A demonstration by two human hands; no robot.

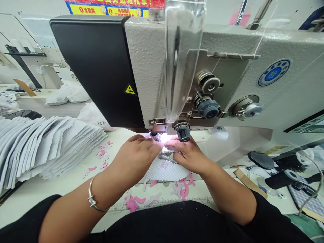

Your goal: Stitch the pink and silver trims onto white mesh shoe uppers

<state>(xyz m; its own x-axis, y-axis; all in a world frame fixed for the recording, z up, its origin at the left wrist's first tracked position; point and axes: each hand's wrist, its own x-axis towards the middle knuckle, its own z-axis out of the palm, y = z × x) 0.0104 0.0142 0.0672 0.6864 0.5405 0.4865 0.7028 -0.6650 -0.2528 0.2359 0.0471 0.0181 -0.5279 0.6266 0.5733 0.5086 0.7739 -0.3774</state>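
Mesh panel [164, 171], pointing at presser foot [155, 136]

A pale wall [32, 8] runs along the back of the workroom, with a red-and-yellow printed poster [113, 6] with Chinese text high up on it. Left of the desk [32, 199], another sewing station [37, 64] stands against the wall, with a black shelf on its white stand. Beyond the desk's far edge, white sacks [67, 92] lie on the grey floor [50, 108]. The room is evenly, brightly lit.
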